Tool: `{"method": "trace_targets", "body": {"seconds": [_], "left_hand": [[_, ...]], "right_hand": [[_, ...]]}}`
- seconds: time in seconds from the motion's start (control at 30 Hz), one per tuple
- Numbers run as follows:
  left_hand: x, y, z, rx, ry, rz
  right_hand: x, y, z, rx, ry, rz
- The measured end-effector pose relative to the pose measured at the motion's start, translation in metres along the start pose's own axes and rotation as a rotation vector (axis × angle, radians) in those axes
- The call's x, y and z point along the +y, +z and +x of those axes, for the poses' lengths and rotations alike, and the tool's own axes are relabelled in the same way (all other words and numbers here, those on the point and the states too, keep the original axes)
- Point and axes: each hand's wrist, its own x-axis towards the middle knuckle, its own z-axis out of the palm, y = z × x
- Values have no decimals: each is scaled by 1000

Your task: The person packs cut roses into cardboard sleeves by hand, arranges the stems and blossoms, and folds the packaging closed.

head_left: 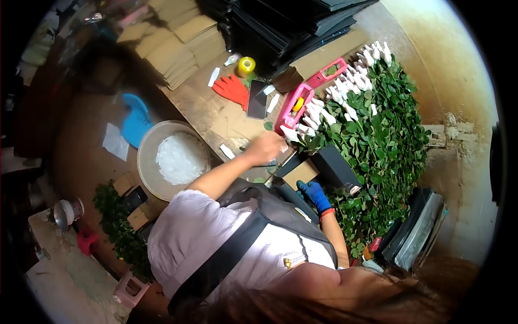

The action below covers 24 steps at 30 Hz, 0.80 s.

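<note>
My bare left hand point(266, 149) is closed over the table edge, its fingertips beside the nearest white flower heads point(290, 133). A small pale bit shows at its fingers, too small to name. My right hand point(314, 195), in a blue glove, grips a sheet of corrugated cardboard point(302, 173), black outside and brown inside, bent up at the sides near my apron. Just beyond my left hand lies a pink plastic holder point(294, 108) with a yellow roll in it. Leafy green stems point(372, 151) with white-covered heads are heaped to the right.
An orange-red glove point(231, 89), a phone point(257, 99) and a yellow tape roll point(246, 66) lie on the table. Black sheets point(291, 32) and brown cardboard point(181, 43) are stacked behind. A round tub point(145, 154) holding white pieces stands left, beside a blue plastic piece point(135, 120).
</note>
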Motion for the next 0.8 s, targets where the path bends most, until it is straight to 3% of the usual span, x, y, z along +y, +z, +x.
{"method": "trace_targets", "body": {"seconds": [0.03,0.07,0.1,0.13,0.17,0.2,0.23,0.27,0.33,0.4,0.5,0.7,0.73,0.8], "left_hand": [[-2,-44,1,101,-290,40],[-28,-69,-14,295,-597,-140],[-41,-116,-9,493,-665,222],[-83,-147,-26,692,-932,170],[-117,-186,-23,1022,-788,108],[-164,-220,-41,1172,-651,232],[-198,-252,-49,1272,-724,230],[-217,-294,-53,1097,-1030,53],[-246,-336,-47,957,-1431,-306],[-258,-344,-28,1061,-1656,-681],[-207,-349,23,940,-1707,-732],[-212,-343,10,870,-1540,-982],[-202,-334,19,1042,-1593,-875],[-207,-321,1,1013,-1517,-813]], "right_hand": [[-1,0,2,-1,0,-3],[0,0,2,-2,3,-5],[-1,0,0,-2,10,-8],[-6,0,-3,2,26,-3],[-6,1,-4,3,22,-11],[-6,1,-3,4,17,-18],[-5,0,-3,7,11,-23],[-1,2,0,21,-3,-22],[-2,3,0,41,11,-39],[0,5,1,64,17,-45],[-8,4,-7,26,51,-33],[0,5,-3,41,-25,-12],[-5,6,-7,54,-23,1],[2,6,-3,39,-32,26]]}}
